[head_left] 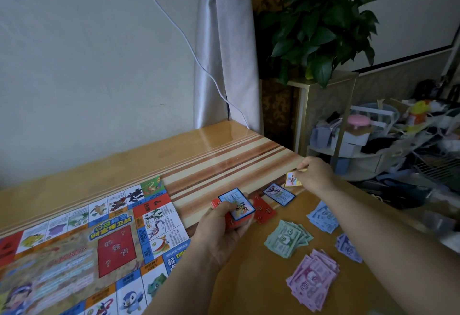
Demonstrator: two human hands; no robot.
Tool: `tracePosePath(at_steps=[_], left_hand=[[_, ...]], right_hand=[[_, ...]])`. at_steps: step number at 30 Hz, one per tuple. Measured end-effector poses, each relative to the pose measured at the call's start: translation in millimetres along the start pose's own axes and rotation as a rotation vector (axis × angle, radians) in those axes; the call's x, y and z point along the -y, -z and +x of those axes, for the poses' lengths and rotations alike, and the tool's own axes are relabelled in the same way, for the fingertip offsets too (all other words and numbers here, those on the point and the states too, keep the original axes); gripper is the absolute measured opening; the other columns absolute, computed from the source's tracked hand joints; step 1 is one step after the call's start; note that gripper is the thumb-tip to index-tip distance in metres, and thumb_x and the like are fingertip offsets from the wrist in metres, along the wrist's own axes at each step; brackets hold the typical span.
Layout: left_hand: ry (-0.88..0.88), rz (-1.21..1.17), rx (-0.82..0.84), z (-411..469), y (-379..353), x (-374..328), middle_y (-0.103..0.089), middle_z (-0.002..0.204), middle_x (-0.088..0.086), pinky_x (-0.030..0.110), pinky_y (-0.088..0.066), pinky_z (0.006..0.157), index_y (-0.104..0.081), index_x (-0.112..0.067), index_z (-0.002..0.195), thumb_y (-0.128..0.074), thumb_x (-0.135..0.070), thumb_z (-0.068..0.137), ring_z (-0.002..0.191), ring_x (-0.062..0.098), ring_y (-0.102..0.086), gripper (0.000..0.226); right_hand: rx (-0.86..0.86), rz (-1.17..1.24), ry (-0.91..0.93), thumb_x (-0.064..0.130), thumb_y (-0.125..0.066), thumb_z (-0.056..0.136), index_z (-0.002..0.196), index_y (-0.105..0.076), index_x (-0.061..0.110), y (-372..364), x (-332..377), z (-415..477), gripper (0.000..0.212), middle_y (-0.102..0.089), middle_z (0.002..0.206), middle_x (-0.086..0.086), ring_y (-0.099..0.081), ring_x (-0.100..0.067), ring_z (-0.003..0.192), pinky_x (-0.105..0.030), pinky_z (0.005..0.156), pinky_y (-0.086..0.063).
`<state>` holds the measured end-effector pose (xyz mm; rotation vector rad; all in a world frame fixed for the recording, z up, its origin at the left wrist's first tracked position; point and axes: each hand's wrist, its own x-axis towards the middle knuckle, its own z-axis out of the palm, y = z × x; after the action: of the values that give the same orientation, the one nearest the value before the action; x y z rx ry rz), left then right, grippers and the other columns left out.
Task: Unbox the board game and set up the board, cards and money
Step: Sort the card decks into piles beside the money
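Already the board (87, 240) lies unfolded on the counter (224, 155) with four money piles (286, 239) sorted to its right; card sorting looks unfinished: the left hand (224, 230) grips the deck (236, 204) while the right hand (316, 175) pinches a yellow card (291, 180) near a laid blue card (278, 194)

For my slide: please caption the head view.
Board and money out; left hand holds card stack, right hand pinches yellow card.
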<state>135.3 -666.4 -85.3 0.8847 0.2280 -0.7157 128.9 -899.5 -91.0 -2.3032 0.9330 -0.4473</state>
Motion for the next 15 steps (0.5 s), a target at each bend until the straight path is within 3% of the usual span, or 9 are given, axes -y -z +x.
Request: tracePosePath(at_steps=[6, 11, 13, 15], left_hand=[[-0.038, 0.016, 0.013, -2.0, 1.2, -5.4, -0.067, 0.094, 0.023, 0.032, -0.058, 0.05, -0.053, 0.002, 0.113, -0.05, 0.004, 0.091, 0.081, 0.03, -0.067, 0.022], [-0.056, 0.068, 0.032, -4.9, 2.6, -6.2, -0.067, 0.091, 0.021, 0.031, -0.058, 0.05, -0.055, 0.0, 0.107, -0.051, 0.004, 0.092, 0.073, 0.027, -0.069, 0.016], [-0.059, 0.089, 0.042, -4.8, 3.6, -5.0, -0.068, 0.089, 0.021, 0.032, -0.058, 0.051, -0.055, -0.001, 0.106, -0.053, 0.004, 0.09, 0.067, 0.026, -0.071, 0.017], [-0.052, 0.119, 0.056, -4.0, 3.2, -2.9, -0.069, 0.088, 0.02, 0.033, -0.06, 0.055, -0.056, -0.003, 0.106, -0.055, 0.005, 0.089, 0.069, 0.026, -0.071, 0.019]], right_hand=[[-0.119, -0.254, -0.036, 0.036, -0.064, 0.087, 0.101, -0.064, 0.017, 1.7, -2.5, 4.5, 0.024, -0.067, 0.1, -0.005, -0.06, -0.026, 0.1, -0.041, 0.098, -0.039], [-0.17, -0.636, 0.08, 0.049, -0.064, 0.083, 0.098, -0.066, 0.024, 3.7, -5.3, 1.1, 0.03, -0.062, 0.104, -0.001, -0.052, -0.022, 0.106, -0.036, 0.09, -0.033], [-0.186, -0.464, 0.196, 0.048, -0.066, 0.082, 0.1, -0.066, 0.024, 6.1, 8.2, -7.4, 0.03, -0.061, 0.109, 0.0, -0.053, -0.02, 0.106, -0.036, 0.09, -0.037], [0.004, -0.082, 0.288, 0.048, -0.065, 0.083, 0.103, -0.067, 0.02, 8.3, 31.7, -22.6, 0.034, -0.065, 0.105, 0.003, -0.058, -0.012, 0.095, -0.028, 0.081, -0.045]])
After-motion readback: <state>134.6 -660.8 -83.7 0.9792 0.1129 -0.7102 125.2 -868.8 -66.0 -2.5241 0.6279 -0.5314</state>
